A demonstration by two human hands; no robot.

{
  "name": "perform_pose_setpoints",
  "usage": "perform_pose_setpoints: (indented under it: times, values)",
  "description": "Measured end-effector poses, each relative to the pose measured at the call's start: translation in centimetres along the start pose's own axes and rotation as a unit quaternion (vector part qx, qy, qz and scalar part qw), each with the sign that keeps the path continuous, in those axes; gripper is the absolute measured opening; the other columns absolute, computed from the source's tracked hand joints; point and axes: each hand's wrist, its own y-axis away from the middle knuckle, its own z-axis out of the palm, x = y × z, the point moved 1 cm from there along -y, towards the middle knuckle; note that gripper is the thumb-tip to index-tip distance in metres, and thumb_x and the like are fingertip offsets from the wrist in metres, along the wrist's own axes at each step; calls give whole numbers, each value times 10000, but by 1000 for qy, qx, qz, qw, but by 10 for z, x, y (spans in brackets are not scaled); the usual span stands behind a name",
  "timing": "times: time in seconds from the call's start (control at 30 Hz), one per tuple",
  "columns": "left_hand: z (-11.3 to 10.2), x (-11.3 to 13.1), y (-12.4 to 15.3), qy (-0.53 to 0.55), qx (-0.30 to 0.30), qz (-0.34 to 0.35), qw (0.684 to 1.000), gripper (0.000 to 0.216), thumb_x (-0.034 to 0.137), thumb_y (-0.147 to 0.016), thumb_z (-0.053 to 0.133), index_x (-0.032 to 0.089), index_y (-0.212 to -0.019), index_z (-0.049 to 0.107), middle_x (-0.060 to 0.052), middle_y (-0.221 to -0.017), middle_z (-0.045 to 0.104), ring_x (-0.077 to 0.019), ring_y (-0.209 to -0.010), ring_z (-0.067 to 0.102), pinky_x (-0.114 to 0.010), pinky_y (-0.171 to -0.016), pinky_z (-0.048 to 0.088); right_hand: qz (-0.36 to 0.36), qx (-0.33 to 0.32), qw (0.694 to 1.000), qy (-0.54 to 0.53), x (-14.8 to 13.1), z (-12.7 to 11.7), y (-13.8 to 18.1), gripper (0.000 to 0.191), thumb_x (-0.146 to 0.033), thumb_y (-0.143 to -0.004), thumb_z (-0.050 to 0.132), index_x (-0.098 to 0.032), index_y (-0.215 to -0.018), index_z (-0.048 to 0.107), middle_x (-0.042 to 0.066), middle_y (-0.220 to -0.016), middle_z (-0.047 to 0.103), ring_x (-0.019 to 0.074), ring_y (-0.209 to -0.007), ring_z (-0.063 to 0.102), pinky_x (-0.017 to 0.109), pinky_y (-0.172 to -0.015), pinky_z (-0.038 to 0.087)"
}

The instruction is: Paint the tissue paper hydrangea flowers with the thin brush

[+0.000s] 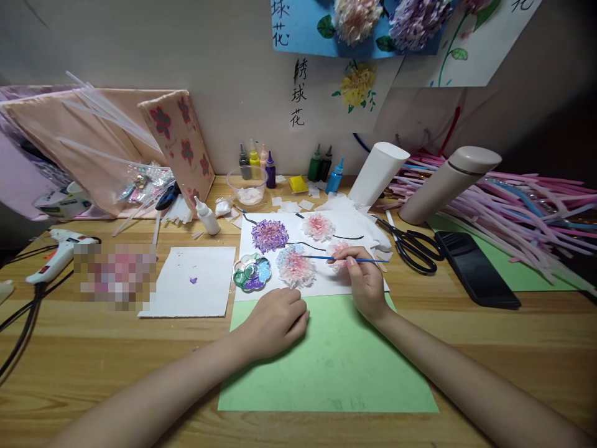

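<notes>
My right hand (364, 280) pinches a thin blue paintbrush (321, 257). The brush tip touches or hovers just over a paper flower with blue and pink petals (296, 266). Partly behind my right hand is a pink flower (337, 255). A purple flower (270, 236) and another pink flower (318, 227) sit farther back on the white sheet (247, 249), among dark painted stems. My left hand (277, 320) rests curled in a loose fist across the sheet's front edge and the green paper (326, 373); nothing shows in it. Left of the flowers lies a flower-shaped palette (252, 272) with green, blue and purple paint.
To the left lie a paint-spotted white cloth (186, 286), a white squeeze bottle (206, 218) and a glue gun (58, 252). On the right are black scissors (415, 249), a phone (476, 267) and a tumbler (448, 183). Paint bottles (254, 162) stand along the wall.
</notes>
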Motion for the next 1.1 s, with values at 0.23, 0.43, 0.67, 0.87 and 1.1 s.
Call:
perform_pose_setpoints:
  times: [0.23,0.43,0.67,0.87,1.1]
  values:
    - [2,0,1,-3,7,4,1000,270,231,-939,372,183,-694,473,-16,-728,522,-152,-663,451,-296,-608,312,-17,33,999,-6,0,-1,0,219,-308,-921,413,-217,-832,591,18,-810,602,176,-814,565,333,-783,431]
    - [1,-1,0,-5,5,2,1000,272,229,-937,375,181,-689,476,-16,-724,522,-151,-662,452,-297,-611,314,-13,49,998,-20,-1,-2,1,195,-302,-911,420,-217,-835,578,14,-788,595,171,-782,569,328,-756,439]
    - [1,0,0,-6,3,3,1000,265,234,-939,377,181,-700,481,-15,-734,527,-151,-669,455,-297,-611,317,0,38,999,-9,-1,-1,0,202,-306,-917,415,-213,-833,573,15,-797,596,166,-776,581,327,-758,447]
    - [1,0,1,-8,4,2,1000,265,233,-940,377,181,-704,485,-15,-738,530,-151,-670,459,-295,-615,318,-17,16,999,-33,3,0,1,193,-301,-922,415,-219,-867,581,19,-823,601,174,-817,577,337,-794,439]
    - [0,0,0,-12,-1,0,1000,256,238,-939,385,182,-718,501,-11,-745,539,-151,-677,472,-299,-618,332,-88,-77,993,18,-6,1,4,209,-261,-939,381,-249,-950,589,41,-923,631,206,-930,562,391,-854,412]
